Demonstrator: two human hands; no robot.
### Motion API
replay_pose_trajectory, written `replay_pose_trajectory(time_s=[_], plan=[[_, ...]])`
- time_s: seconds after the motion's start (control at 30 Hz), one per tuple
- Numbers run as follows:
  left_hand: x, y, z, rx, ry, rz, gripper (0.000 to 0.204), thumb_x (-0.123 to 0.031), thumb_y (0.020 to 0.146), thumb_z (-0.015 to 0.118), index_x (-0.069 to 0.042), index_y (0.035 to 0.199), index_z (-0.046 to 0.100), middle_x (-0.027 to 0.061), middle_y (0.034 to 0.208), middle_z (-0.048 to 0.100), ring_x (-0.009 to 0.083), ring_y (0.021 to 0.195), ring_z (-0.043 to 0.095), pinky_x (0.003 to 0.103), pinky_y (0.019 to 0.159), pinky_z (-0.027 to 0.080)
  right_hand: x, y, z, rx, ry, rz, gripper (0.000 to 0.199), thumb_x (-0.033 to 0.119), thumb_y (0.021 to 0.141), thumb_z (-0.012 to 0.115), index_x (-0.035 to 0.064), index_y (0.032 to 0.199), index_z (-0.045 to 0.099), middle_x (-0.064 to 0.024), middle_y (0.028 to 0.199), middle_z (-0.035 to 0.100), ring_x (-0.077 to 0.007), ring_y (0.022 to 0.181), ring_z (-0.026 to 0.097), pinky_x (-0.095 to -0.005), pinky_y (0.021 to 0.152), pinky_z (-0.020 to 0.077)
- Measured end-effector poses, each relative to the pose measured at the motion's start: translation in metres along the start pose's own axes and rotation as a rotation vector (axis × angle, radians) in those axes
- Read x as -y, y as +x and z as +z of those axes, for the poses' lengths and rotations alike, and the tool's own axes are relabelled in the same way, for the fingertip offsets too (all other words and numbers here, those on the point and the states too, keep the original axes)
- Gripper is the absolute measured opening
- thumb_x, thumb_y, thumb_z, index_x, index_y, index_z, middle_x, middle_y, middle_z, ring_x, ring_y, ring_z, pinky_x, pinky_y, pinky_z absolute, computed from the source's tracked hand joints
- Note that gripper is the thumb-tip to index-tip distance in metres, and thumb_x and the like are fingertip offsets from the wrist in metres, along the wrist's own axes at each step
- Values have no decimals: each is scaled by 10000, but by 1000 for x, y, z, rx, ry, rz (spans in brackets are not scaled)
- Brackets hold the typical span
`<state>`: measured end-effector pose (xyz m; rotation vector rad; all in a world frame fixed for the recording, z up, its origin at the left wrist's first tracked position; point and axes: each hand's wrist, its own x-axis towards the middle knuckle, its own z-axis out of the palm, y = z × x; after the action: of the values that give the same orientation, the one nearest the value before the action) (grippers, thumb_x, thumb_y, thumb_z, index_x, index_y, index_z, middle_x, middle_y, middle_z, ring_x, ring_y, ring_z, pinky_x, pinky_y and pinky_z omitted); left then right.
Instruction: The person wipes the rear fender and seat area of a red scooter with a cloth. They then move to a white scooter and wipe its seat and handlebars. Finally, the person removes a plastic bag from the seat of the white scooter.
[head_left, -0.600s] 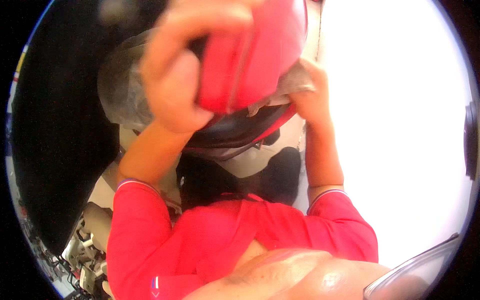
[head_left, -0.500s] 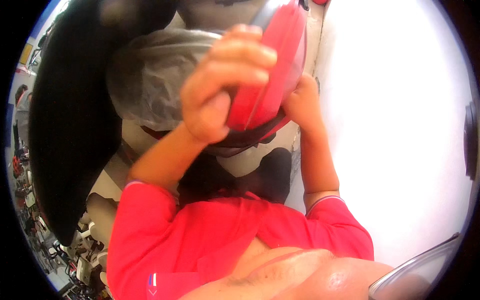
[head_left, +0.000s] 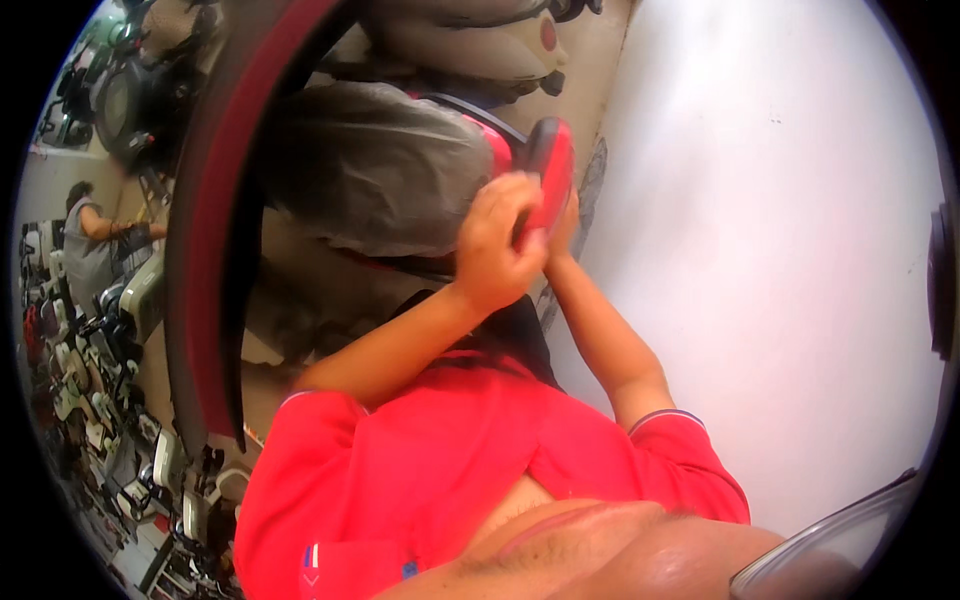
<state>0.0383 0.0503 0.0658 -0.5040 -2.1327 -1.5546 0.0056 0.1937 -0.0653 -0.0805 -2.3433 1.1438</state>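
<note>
A rounded red and black piece (head_left: 556, 170), whose exact kind I cannot make out, stands upright at the rear end of a scooter seat. My left hand (head_left: 496, 242) grips its near left side with the fingers curled over it. On the other side is my right hand (head_left: 566, 228), mostly hidden behind the piece, so its fingers do not show. Translucent plastic wrapping covers the long seat (head_left: 385, 170) to the left of my hands. Red bodywork and a dark rail (head_left: 470, 105) show just beyond the seat's end.
A white wall (head_left: 760, 250) runs close along my right. A pale scooter (head_left: 470, 45) stands beyond the seat. At the left, a large dark curved band with a red stripe (head_left: 215, 220) blocks part of the view. Past it are a person in grey (head_left: 90, 250) and several parked scooters (head_left: 100, 420).
The red piece has moved down and away from me, appearing smaller, with both hands still at it. My view has shifted, showing more of the room at left.
</note>
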Motion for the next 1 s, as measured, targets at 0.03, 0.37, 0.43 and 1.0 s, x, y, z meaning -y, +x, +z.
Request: replay_pose_trajectory(time_s=[0.03,0.37,0.43,1.0], plan=[[-10,9,5,28,115,-99,521,-109,750,679,-6,1235,516,208,1301,535,366,1212,516,416,1027,402,2,1,-1,2,-3,14,271,179,832,607,51,1068,646,-125,1062,650,-305,962,621,-394,871,475],[-9,4,19,89,338,-271,736,-188,710,741,24,1341,428,237,1320,501,389,1181,527,427,1000,441,5,-2,4,193,146,208,282,187,855,596,51,1098,639,-124,1086,648,-302,997,616,-403,894,466],[-13,6,17,92,356,-285,738,-187,708,742,25,1341,427,236,1318,502,389,1179,528,426,999,442,1,-2,6,224,201,262,284,188,859,593,51,1104,637,-124,1091,648,-301,1004,614,-404,899,464],[-38,14,-6,266,447,-493,797,-192,681,734,7,1383,413,252,1258,546,404,1115,570,407,950,473,-5,10,-20,591,204,96,278,135,795,631,8,1039,673,-253,1303,536,-442,1222,498,-437,987,437]])
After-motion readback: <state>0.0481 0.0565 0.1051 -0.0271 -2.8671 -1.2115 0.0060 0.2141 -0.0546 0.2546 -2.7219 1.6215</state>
